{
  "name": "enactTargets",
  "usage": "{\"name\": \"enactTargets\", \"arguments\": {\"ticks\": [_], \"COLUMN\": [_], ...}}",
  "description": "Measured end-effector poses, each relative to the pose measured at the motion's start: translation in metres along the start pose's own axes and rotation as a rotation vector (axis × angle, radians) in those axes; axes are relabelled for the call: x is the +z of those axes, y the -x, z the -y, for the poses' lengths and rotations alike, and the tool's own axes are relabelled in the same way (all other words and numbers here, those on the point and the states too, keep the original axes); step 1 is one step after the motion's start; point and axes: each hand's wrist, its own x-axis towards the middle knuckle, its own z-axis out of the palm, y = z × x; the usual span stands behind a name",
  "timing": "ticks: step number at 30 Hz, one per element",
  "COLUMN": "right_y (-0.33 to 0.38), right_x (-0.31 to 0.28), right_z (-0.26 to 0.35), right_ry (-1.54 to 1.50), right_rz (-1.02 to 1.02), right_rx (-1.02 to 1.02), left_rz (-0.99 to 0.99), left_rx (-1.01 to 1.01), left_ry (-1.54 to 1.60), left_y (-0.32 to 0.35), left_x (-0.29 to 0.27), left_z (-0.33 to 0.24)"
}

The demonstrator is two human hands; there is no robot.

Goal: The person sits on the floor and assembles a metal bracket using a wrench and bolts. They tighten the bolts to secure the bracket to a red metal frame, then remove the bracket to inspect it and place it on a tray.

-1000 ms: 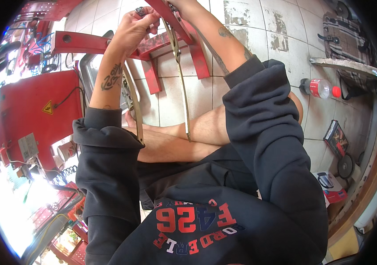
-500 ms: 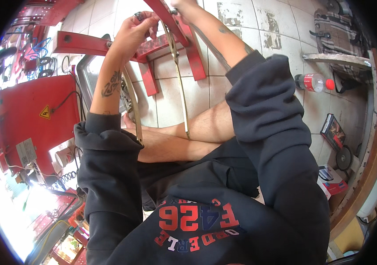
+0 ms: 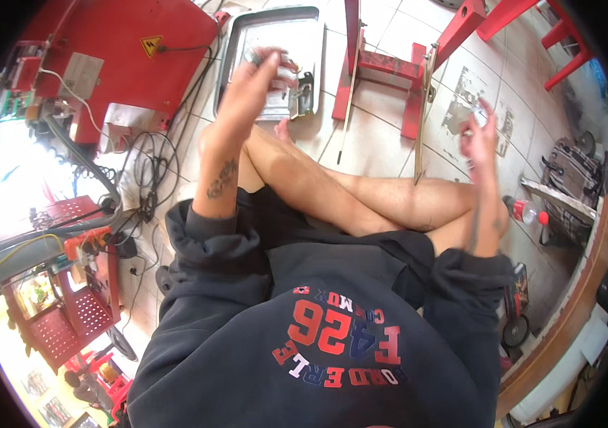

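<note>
While the person sits cross-legged on the tiled floor, the scene sorts, biggest thing first, as follows.

Red machine: a big red sheet-metal cabinet [image 3: 126, 57] with a yellow warning sticker stands at the upper left, black cables trailing from it over the tiles.

Red stand: a red-painted steel frame [image 3: 389, 68] rises ahead of the knees, with two thin brass-coloured rods leaning against it.

Tray: a shallow rectangular grey metal tray [image 3: 247, 43] lies on the floor between cabinet and frame; small metal parts sit near its lower right corner.

Left hand: the left hand [image 3: 250, 89] hovers over the tray's lower part, fingers curled around something small and pale; I cannot tell what it is, nor how firmly it is pinched.

Right hand: the right hand [image 3: 478, 135] is raised off to the right, well apart from the tray, fingers half curled about a small whitish bit; motion blur hides whether it truly grips.

Progress: judging by the parts gathered in the tray and a piece at each hand, the work looks mid-way, with pieces not yet joined or set down.

Hidden: both fingertips are smeared; the frame's top is cut off by the picture's edge; the tray's contents are partly covered by the left hand.
</note>
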Motion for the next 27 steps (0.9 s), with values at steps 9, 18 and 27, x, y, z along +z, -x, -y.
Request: {"name": "enactTargets", "arguments": {"ticks": [9,18,27], "right_y": [0.112,0.127,0.128], "right_x": [0.065,0.062,0.063], "right_z": [-0.005,0.001,-0.012], "right_ry": [-0.294,-0.371,-0.498], "right_rz": [0.243,0.258,0.253], "right_rx": [0.106,0.058,0.113], "left_rz": [0.264,0.305,0.237], "left_rx": [-0.273,-0.283,-0.307], "left_ry": [0.388,0.446,0.536], "left_y": [0.074,0.079,0.080], "left_x": [0.060,0.063,0.070], "left_z": [0.058,0.063,0.071]}}
